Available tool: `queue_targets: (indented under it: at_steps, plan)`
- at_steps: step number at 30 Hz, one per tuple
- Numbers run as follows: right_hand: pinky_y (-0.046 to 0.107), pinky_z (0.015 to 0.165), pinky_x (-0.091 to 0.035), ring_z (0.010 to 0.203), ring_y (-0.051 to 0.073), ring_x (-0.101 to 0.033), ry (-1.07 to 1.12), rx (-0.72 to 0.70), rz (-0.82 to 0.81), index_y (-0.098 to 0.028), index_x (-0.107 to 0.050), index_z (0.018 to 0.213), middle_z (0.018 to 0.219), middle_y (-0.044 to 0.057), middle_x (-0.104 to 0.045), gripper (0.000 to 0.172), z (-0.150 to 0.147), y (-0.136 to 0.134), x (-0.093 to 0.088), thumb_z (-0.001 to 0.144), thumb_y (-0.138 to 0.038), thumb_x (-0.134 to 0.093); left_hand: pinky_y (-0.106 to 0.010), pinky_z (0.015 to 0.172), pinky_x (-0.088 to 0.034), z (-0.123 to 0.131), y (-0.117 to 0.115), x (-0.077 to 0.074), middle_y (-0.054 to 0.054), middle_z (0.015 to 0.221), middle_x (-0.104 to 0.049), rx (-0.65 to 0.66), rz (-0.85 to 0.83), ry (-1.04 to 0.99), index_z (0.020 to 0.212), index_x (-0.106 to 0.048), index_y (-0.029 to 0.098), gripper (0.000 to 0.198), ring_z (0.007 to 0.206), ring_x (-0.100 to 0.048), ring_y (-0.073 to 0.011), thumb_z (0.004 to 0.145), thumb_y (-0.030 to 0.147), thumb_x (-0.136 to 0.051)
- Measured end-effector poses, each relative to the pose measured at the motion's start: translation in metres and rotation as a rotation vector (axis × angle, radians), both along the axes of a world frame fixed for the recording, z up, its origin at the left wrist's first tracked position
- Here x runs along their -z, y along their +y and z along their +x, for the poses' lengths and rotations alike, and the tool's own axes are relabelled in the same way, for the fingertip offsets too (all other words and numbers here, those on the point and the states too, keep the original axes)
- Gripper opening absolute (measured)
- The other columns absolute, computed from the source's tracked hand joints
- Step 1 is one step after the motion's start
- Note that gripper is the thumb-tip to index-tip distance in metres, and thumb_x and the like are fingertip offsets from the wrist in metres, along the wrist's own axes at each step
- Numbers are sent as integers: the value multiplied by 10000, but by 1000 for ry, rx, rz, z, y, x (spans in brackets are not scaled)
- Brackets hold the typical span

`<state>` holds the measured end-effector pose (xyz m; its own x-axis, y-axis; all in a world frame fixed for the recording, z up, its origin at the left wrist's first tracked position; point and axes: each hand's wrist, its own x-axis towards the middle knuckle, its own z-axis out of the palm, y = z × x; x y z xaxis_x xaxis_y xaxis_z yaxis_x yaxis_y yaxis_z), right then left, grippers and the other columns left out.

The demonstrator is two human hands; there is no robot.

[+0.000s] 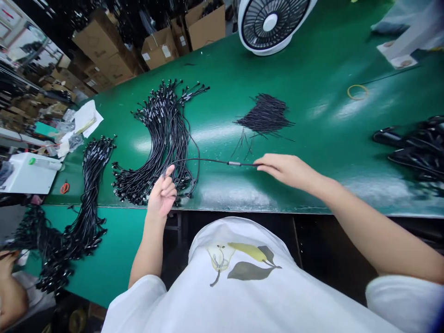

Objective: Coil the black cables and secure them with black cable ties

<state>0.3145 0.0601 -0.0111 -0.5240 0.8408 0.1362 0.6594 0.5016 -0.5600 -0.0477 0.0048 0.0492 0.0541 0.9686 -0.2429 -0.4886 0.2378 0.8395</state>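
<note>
A thin black cable (211, 160) with a short grey sleeve (234, 163) on it stretches between my two hands, above the green table. My right hand (282, 169) pinches its right end between thumb and fingers. At the other side my left hand (163, 192) has its fingers curled, with the cable running at the raised index finger and thumb. Right behind my left hand lies a big bundle of black cables (166, 134) with small connectors at both ends. A pile of short black ties (265, 113) lies beyond my right hand.
A white fan (270, 22) stands at the table's back edge. More cable bundles (92, 180) lie to the left, near a co-worker's arm (10, 291). Black bagged items (416, 148) are at the right, with a yellow ring (357, 92) farther back. Cardboard boxes (204, 25) stand behind the table.
</note>
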Motion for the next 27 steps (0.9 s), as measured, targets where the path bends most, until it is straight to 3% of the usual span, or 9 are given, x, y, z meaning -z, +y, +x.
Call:
queue_targets:
  at_steps: [2,4,8,11,15,17,19,22,27]
  plan:
    - [315,675,-419,798,203,-639,-107,-81,94,-227,-697,990,883,85,-703,316,-10,-20,-9,964,-313,-394,-159,674,-512,10,6,7,5,794,-651,16,-1,145,1214,-610,199,375,721,-645,-68,856,295,-663]
    - [294,644,-386,720,180,-618,-179,-245,120,-204,-689,892,793,74,-687,275,-26,-38,-25,953,-258,-426,-271,820,-534,26,10,17,-58,978,-709,50,30,284,1200,-621,196,398,915,-688,-156,835,342,-680]
    - [264,609,-345,673,146,-579,-81,-455,60,-175,-653,815,769,55,-676,257,-55,-43,-55,955,-246,-449,-353,896,-506,65,9,31,-108,1002,-726,229,179,514,1031,-692,157,380,963,-683,-217,869,490,-607]
    - [264,643,-370,727,145,-564,178,-266,-3,-167,-646,839,833,58,-654,272,-60,-21,-53,956,-335,-467,-325,818,-501,83,5,27,-51,817,-693,421,206,565,956,-696,170,326,808,-654,-175,870,475,-620]
    - [285,750,-440,842,146,-555,757,32,-261,-179,-599,1017,938,41,-610,400,-68,-5,-18,831,-531,-627,-275,581,-435,100,6,17,76,514,-369,371,131,279,851,-624,182,342,465,-389,-87,857,525,-620]
    - [258,659,-429,677,108,-503,1016,81,-541,-180,-567,911,743,-17,-538,419,-78,-9,-4,849,-594,-567,-263,552,-405,108,7,18,75,541,-340,332,71,190,808,-589,185,365,471,-362,-83,837,547,-635]
    - [208,508,-320,494,64,-310,1255,151,-801,-185,-501,782,575,-86,-336,433,-87,-15,1,862,-610,-538,-285,622,-443,117,5,22,43,594,-404,342,26,181,743,-553,183,406,561,-472,-110,822,572,-637]
    - [188,431,-172,466,45,-129,1522,257,-972,-185,-464,733,568,-112,-177,437,-95,-21,-5,811,-578,-637,-341,789,-475,126,-2,31,7,648,-462,323,-13,230,664,-474,192,476,754,-585,-172,833,623,-582]
    - [193,569,-422,661,85,-469,1609,293,-878,-186,-552,818,719,-24,-492,363,-102,-27,-16,794,-525,-678,-361,834,-474,122,-6,45,1,660,-484,227,48,453,667,-455,211,489,766,-576,-180,854,660,-506]
